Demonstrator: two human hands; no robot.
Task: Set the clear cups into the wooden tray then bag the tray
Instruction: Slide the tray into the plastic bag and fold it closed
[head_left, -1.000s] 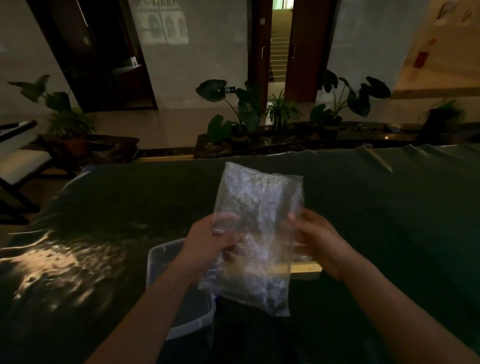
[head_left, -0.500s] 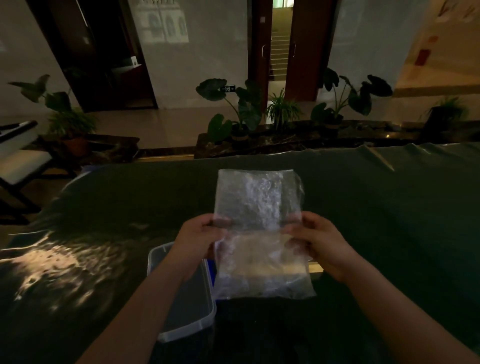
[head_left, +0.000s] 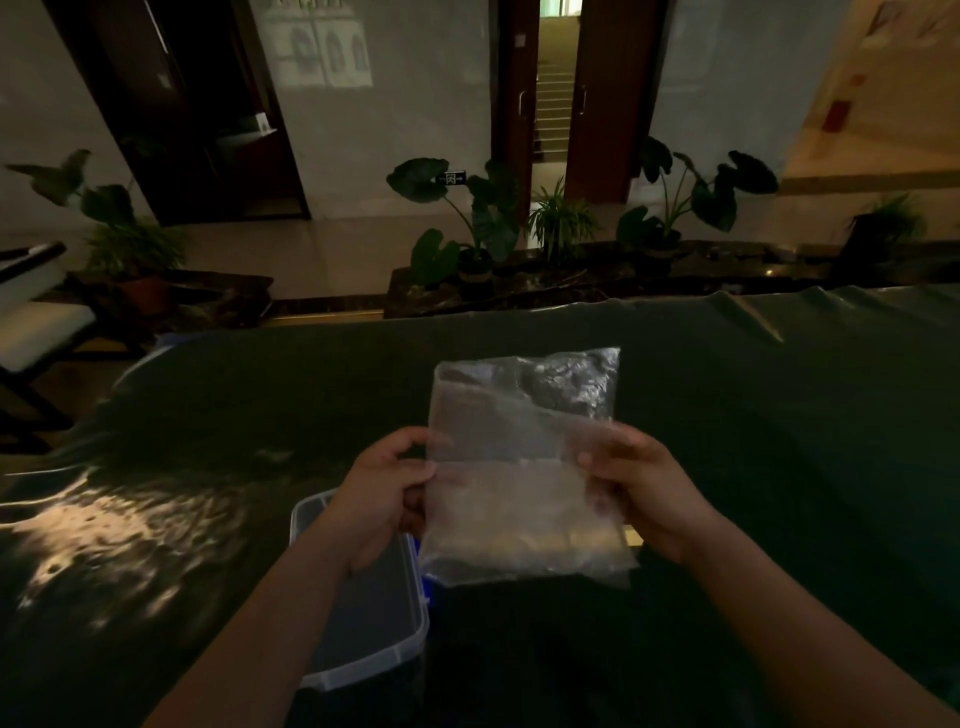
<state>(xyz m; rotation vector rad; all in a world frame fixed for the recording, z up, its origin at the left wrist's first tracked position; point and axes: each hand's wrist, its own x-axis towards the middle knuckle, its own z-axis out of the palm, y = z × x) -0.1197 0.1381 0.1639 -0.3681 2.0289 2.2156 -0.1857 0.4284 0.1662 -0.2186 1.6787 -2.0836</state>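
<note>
A clear plastic bag (head_left: 519, 457) is held up flat over the dark table. My left hand (head_left: 382, 491) pinches its left edge and my right hand (head_left: 641, 486) pinches its right edge, thumbs on the near face. Through the lower half of the bag shows a pale wooden shape, the wooden tray (head_left: 631, 535), with a sliver of it poking out at the bag's right edge. I cannot tell whether the tray lies inside the bag or behind it on the table. No clear cups can be made out.
A clear plastic box (head_left: 363, 665) with a blue clip sits on the table (head_left: 779, 467) under my left forearm. The table wears a dark green cloth. Beyond its far edge stand potted plants (head_left: 478, 223) on a dark ledge, and a chair at the left.
The bag went from crumpled and tilted to spread flat and square between both hands. My hands moved apart to its two side edges.
</note>
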